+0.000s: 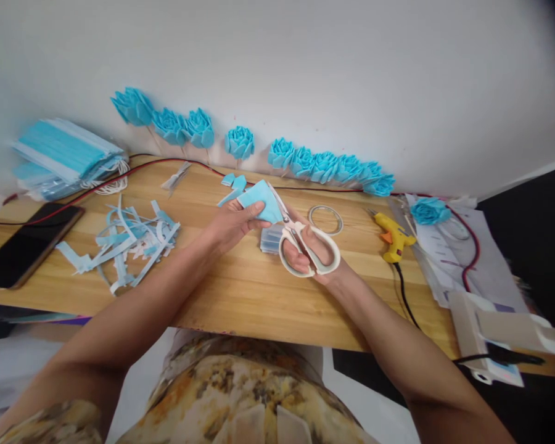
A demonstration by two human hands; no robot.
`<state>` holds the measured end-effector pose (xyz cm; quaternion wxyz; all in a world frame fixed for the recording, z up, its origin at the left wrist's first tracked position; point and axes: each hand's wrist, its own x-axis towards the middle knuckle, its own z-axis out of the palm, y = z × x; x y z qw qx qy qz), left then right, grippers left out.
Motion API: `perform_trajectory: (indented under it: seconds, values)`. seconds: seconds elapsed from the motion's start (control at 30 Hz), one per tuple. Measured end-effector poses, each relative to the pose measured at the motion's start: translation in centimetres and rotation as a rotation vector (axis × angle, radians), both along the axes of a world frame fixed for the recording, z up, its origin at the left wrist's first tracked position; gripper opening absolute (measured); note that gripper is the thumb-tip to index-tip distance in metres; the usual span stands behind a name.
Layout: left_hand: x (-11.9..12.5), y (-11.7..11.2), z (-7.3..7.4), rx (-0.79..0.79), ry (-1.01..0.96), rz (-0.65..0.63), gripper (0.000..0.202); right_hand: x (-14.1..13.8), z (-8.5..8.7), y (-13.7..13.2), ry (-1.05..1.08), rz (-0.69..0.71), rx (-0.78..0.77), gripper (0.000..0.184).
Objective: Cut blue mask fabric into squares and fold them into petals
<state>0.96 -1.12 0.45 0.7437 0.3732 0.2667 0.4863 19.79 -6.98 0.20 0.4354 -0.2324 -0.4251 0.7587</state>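
Pinched in my left hand point(240, 219) is a flat light-blue piece of mask fabric point(263, 200), raised above the middle of the table. My right hand point(308, 246) grips a pair of white-handled scissors point(326, 246), fingers and thumb through the loops. The scissor blades lie along the right edge of the fabric; whether they are cutting into it I cannot tell. Below the hands rests a small stack of clear and bluish pieces point(271, 239), partly covered. Just behind my left hand lie several cut blue petal shapes point(235, 181).
Fabric scraps point(129, 237) and a phone point(28, 240) lie left, near stacked masks point(69, 151). Blue fabric flowers point(240, 142) line the wall. A tape roll point(326, 219), yellow glue gun point(393, 237), another flower point(429, 211) and a power strip point(485, 333) are right. A red-black cable point(166, 160) crosses behind.
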Motion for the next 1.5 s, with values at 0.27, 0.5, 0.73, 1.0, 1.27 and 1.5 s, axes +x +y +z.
perform_trajectory:
  seconds: [0.27,0.5,0.73,1.0,1.27,1.5]
  values:
    - [-0.2,0.2,0.5,0.085,0.047,0.044,0.04,0.4,0.1,0.1,-0.01,0.077,0.0,0.07]
    - [0.1,-0.3,0.1,0.119,0.109,0.024,0.039,0.5,0.0,-0.1,-0.037,0.1,0.03,0.067]
    - [0.9,-0.8,-0.5,0.084,0.097,0.002,0.035,0.1,0.0,0.0,-0.043,0.058,0.044,0.066]
    - [0.7,-0.6,-0.3,0.081,0.084,-0.01,0.037,0.0,0.0,-0.3,-0.025,-0.033,0.034,0.064]
    - [0.7,-0.7,-0.2,0.093,0.084,-0.01,0.038,-0.4,0.6,-0.3,0.006,-0.04,0.026,0.063]
    - [0.7,-0.6,-0.2,0.083,0.088,-0.013,0.038,-0.4,0.6,-0.3,-0.006,-0.053,-0.007,0.062]
